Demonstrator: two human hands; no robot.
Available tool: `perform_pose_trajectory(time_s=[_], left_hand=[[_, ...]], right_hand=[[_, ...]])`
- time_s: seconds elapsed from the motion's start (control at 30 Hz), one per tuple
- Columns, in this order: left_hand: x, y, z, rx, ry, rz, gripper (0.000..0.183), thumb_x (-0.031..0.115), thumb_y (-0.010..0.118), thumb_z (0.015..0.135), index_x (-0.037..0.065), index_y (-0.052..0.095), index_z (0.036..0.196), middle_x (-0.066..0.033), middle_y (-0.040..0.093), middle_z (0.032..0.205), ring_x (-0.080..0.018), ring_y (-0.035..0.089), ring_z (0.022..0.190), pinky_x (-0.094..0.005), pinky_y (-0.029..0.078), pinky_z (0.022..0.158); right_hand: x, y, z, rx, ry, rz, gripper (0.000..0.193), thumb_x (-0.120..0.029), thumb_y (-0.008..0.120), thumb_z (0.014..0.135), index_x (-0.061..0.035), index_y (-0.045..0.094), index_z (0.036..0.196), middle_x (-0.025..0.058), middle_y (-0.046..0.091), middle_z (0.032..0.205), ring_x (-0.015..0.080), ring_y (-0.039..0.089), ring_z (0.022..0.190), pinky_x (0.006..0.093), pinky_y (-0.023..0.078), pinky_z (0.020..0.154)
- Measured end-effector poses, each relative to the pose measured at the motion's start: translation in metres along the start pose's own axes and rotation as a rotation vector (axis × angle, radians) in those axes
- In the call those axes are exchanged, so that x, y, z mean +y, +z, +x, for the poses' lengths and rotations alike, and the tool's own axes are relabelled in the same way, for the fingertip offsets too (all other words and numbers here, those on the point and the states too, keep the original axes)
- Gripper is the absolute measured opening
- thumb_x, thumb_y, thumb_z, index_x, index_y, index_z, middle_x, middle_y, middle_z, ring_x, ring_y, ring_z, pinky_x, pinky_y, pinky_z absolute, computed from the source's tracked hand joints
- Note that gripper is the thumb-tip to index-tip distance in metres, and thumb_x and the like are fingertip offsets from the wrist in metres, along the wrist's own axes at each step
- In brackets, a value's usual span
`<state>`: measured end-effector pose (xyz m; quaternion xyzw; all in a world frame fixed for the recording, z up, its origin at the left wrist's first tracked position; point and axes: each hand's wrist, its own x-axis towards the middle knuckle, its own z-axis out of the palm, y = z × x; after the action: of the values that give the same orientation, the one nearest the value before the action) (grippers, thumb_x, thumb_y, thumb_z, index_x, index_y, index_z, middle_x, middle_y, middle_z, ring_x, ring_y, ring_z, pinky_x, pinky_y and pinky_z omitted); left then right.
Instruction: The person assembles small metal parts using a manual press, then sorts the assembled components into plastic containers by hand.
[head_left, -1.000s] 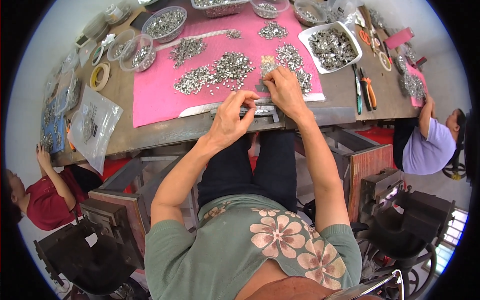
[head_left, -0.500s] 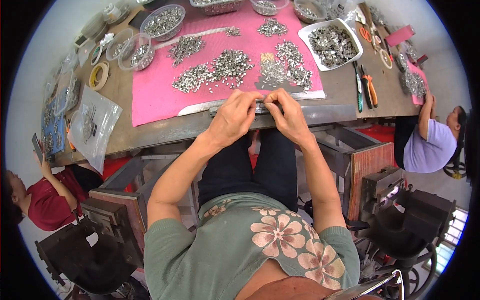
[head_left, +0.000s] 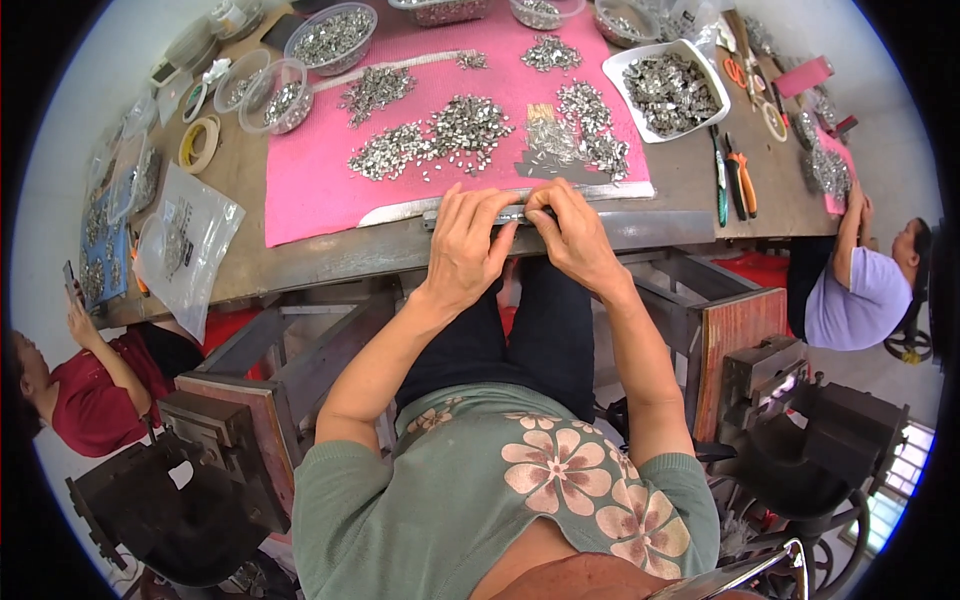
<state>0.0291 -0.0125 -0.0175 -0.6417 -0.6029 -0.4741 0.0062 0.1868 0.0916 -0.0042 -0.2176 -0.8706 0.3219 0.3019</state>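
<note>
At the near edge of the table, a narrow grey metal bar (head_left: 513,214) with small fittings lies between my hands. My left hand (head_left: 466,238) is bent over it, fingers on the far side and thumb on the near side. Close by, my right hand (head_left: 572,235) pinches at the bar's right part; whatever is between its fingertips is too small to make out. Beyond them, small shiny metal pieces (head_left: 470,130) are heaped on a pink mat (head_left: 310,190). Thin metal pins (head_left: 555,140) lie on a dark grey patch just past my right hand.
A white tray (head_left: 617,75) of metal parts stands at the back right, near orange-handled pliers (head_left: 741,185). Clear tubs (head_left: 300,62) line the back left, with tape rolls (head_left: 200,145) and a plastic bag (head_left: 190,250). A person sits at each side (head_left: 105,400), (head_left: 862,290).
My left hand has opened out from a fingertip pinch beside the right hand and shifted slightly left, laying its fingers across the bar. My right hand stays nearly in place, still pinching.
</note>
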Motion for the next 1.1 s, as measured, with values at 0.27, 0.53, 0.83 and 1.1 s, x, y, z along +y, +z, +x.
perform_pose_trajectory(time_s=[0.27, 0.53, 0.83, 1.1], left_hand=[[-0.006, 0.000, -0.002, -0.018, -0.007, -0.027, 0.029, 0.000, 0.075, 0.081, 0.003, 0.066, 0.108, -0.0129, 0.067, 0.106, -0.0336, 0.064, 0.102, -0.0524, 0.045, 0.103], [-0.001, 0.002, -0.002, 0.008, -0.006, -0.059, 0.029, 0.000, 0.071, 0.082, 0.000, 0.062, 0.109, -0.0150, 0.063, 0.105, -0.0352, 0.059, 0.100, -0.0452, 0.046, 0.091], [-0.035, -0.032, 0.017, 0.016, -0.034, -0.072, 0.027, 0.002, 0.071, 0.086, 0.002, 0.065, 0.112, -0.0160, 0.067, 0.112, -0.0353, 0.062, 0.101, -0.0435, 0.049, 0.091], [-0.162, -0.078, 0.077, 0.002, -0.232, 0.398, 0.042, 0.022, 0.078, 0.084, 0.008, 0.071, 0.123, -0.0140, 0.061, 0.125, -0.0334, 0.054, 0.111, -0.0434, 0.047, 0.096]], right_hand=[[-0.002, 0.001, 0.006, -0.025, -0.019, -0.067, 0.010, 0.001, 0.064, 0.091, -0.0015, 0.056, 0.096, 0.0129, 0.060, 0.093, 0.0327, 0.060, 0.089, 0.0406, 0.045, 0.080], [-0.013, 0.000, 0.004, 0.020, -0.248, -0.320, 0.014, 0.001, 0.068, 0.084, -0.0025, 0.059, 0.095, 0.0121, 0.061, 0.094, 0.0309, 0.060, 0.089, 0.0411, 0.045, 0.080], [-0.010, -0.011, 0.017, -0.003, -0.210, -0.189, 0.011, -0.002, 0.070, 0.086, -0.0024, 0.067, 0.097, 0.0096, 0.065, 0.091, 0.0289, 0.063, 0.086, 0.0410, 0.046, 0.083], [0.026, 0.043, 0.156, -0.019, -0.205, -0.134, 0.011, -0.006, 0.067, 0.090, 0.0015, 0.070, 0.098, 0.0158, 0.066, 0.093, 0.0349, 0.065, 0.088, 0.0430, 0.051, 0.078]])
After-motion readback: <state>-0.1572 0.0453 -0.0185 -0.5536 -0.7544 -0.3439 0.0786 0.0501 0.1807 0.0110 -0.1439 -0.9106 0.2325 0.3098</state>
